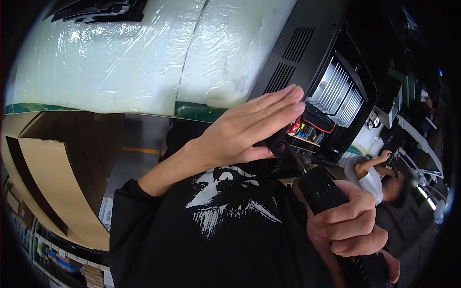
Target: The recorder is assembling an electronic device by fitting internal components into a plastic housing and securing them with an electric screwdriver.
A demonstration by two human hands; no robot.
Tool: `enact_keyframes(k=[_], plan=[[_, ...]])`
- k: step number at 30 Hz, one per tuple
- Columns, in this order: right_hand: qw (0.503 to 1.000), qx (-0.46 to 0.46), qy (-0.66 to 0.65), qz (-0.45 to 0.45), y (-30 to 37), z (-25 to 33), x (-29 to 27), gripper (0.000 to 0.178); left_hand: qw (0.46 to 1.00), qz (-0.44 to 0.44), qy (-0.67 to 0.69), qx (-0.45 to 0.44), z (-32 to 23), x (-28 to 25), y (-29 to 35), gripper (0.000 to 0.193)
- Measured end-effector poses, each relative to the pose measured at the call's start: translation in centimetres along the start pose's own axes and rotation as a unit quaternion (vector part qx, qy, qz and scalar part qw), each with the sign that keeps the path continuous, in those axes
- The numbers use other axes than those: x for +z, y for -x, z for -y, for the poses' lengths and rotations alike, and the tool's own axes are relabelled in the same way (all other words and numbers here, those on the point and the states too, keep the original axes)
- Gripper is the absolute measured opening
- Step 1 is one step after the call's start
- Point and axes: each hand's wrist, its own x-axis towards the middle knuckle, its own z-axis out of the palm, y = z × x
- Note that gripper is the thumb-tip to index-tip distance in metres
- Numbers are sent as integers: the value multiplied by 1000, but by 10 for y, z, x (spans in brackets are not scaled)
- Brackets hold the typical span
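My left hand (249,127) lies flat with fingers straight and together against the edge of a black metal device case (307,43), beside its open interior. Inside the case I see a finned silver heat sink (338,91), red wires (319,128) and small coloured parts. My right hand (348,221) is wrapped around the thick black ribbed handle of a power screwdriver (324,189), whose tip points up at the open corner of the case just under my left fingers. My black shirt with a white print fills the lower middle.
White foam padding wrapped in clear film (144,53) covers the bench left of the case. A large cardboard box (57,168) stands at the left above the floor. Another person in a white shirt (372,175) works at a bench on the right.
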Motion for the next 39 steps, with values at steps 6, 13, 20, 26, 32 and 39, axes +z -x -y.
enact_keyframes(k=[6, 13, 20, 26, 32, 39], plan=[[998, 57, 28, -6, 6, 13, -2, 16, 1000, 1, 13, 5, -3, 2, -1, 79], [970, 193, 21, 143, -23, 17, -18, 13, 999, 23, 25, -23, -5, -22, -10, 68], [989, -100, -94, -61, -14, 36, -28, 31, 993, -80, 19, -89, -2, -33, -33, 48], [927, -296, 15, -230, -20, 104, -62, 46, 983, -31, -1, -180, -1, 0, -80, 70], [807, -333, 360, -328, 2, 170, -119, 54, 953, -90, 117, -266, -10, 22, -99, 78], [703, -244, 586, -322, 12, 203, -215, 80, 936, -144, -19, -319, -38, 24, -60, 86]])
